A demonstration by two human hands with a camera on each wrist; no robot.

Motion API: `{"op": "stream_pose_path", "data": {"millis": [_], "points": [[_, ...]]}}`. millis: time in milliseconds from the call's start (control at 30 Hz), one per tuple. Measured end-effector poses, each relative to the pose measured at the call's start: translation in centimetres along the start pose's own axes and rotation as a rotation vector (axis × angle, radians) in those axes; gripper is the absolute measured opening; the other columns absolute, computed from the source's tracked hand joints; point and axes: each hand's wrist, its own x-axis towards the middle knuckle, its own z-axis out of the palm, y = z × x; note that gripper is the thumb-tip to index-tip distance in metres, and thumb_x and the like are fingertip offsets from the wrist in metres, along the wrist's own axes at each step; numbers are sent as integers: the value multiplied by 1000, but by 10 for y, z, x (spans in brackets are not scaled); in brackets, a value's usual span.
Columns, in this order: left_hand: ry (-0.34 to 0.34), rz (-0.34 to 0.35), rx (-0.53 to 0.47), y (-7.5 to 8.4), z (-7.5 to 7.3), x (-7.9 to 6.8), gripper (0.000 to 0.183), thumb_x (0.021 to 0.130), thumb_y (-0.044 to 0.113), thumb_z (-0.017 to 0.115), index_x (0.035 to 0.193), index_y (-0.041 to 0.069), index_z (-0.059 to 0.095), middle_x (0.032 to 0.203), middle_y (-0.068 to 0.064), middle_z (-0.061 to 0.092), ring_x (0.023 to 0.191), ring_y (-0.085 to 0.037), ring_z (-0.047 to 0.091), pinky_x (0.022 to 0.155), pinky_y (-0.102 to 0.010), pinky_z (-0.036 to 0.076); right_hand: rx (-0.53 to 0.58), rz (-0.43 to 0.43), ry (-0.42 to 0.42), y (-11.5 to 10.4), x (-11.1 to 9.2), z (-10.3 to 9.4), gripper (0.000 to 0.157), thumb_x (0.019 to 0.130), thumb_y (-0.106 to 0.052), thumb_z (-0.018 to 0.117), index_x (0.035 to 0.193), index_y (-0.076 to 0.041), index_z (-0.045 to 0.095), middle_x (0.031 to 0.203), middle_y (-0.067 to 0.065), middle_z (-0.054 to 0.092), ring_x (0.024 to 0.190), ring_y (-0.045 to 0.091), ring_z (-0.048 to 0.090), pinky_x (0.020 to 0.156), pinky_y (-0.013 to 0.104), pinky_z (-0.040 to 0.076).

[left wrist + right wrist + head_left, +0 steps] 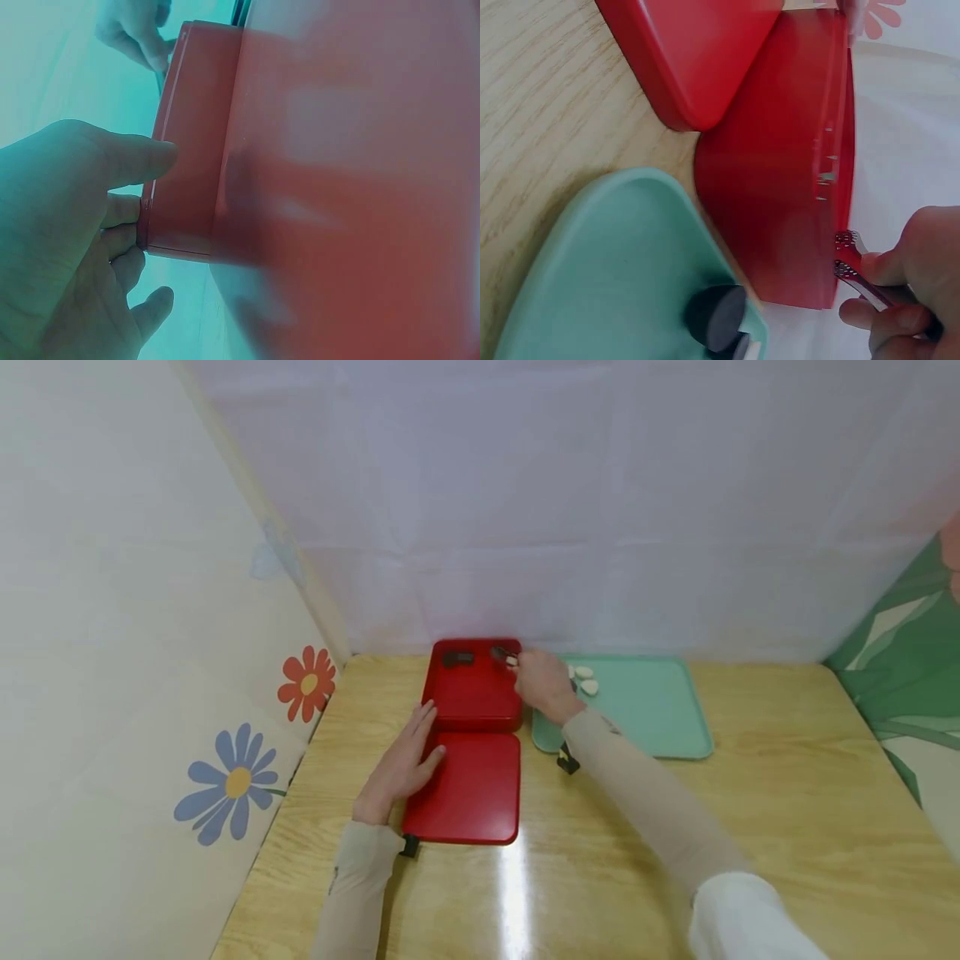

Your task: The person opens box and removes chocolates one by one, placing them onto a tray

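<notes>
My right hand (543, 681) grips metal tongs (859, 274) with perforated tips. The tips are at the right rim of an open red box (476, 697), near its back corner. A small pale spot shows at the tips in the head view; whether it is a held piece is unclear. My left hand (401, 768) touches the box's front left corner, fingers fairly straight along the side and thumb (161, 161) against the front wall. Inside the box, at the back left, lies a dark oblong object (457, 658).
A red lid (472, 793) lies in front of the box, its left edge beside my left hand. Right of the box is a mint-green tray (645, 710) with white oval pieces (585, 673) and dark rounded pieces (716, 319). A fabric wall stands behind.
</notes>
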Motion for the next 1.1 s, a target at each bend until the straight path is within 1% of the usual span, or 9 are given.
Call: {"op": "stream_pose_path", "data": {"millis": [133, 300, 400, 533, 667, 800, 933, 1100], "points": [[-9, -13, 10, -1, 1, 2, 74, 108, 19, 62, 167, -4, 25, 178, -18, 19, 166, -40, 13, 130, -58, 27, 16, -22, 16, 1, -4, -12, 22, 105, -23, 66, 94, -5, 72, 90, 10, 71, 78, 27, 69, 64, 43, 61], [-2, -10, 11, -1, 0, 2, 74, 108, 18, 63, 167, -5, 26, 177, -20, 20, 166, -41, 13, 129, -59, 29, 19, -60, 40, 1, -9, -23, 22, 106, -22, 67, 93, -5, 71, 85, 9, 68, 73, 24, 65, 60, 39, 59], [1, -8, 2, 1, -1, 1, 73, 107, 17, 63, 166, -6, 26, 177, -21, 20, 165, -43, 13, 128, -61, 28, 57, -79, 56, 2, -14, -25, 20, 106, -20, 65, 94, -5, 71, 84, 9, 68, 73, 24, 63, 59, 37, 57], [-5, -11, 0, 2, -1, 1, 73, 108, 17, 62, 166, -6, 25, 177, -20, 19, 165, -43, 13, 129, -60, 27, 156, -83, 78, 5, -22, -28, 20, 107, -20, 62, 99, -4, 73, 84, 9, 67, 71, 24, 60, 58, 37, 54], [-8, -5, 3, 3, -1, 1, 73, 108, 16, 63, 166, -7, 25, 177, -21, 20, 165, -44, 13, 129, -60, 28, 229, -67, 86, 11, -32, -30, 23, 107, -21, 62, 100, -4, 75, 77, 7, 62, 66, 22, 55, 55, 34, 48], [-5, -5, 3, 3, -2, 1, 73, 108, 16, 62, 166, -7, 25, 177, -21, 20, 165, -44, 14, 129, -60, 27, 259, -51, 92, 18, -42, -30, 23, 107, -23, 65, 97, -6, 77, 68, 4, 58, 57, 18, 51, 48, 30, 42], [-7, -8, 6, 3, -1, 1, 73, 108, 17, 62, 167, -6, 24, 177, -21, 19, 165, -43, 13, 129, -60, 27, 267, -70, 116, 21, -57, -28, 24, 107, -21, 65, 96, -4, 78, 65, 3, 58, 53, 15, 49, 45, 28, 39], [-3, -9, 8, 1, 1, 1, 74, 108, 17, 63, 167, -5, 24, 177, -21, 21, 165, -44, 14, 129, -61, 28, 241, -103, 166, 24, -77, -22, 25, 106, -20, 66, 86, -6, 73, 66, 3, 56, 55, 14, 46, 47, 27, 38]]}}
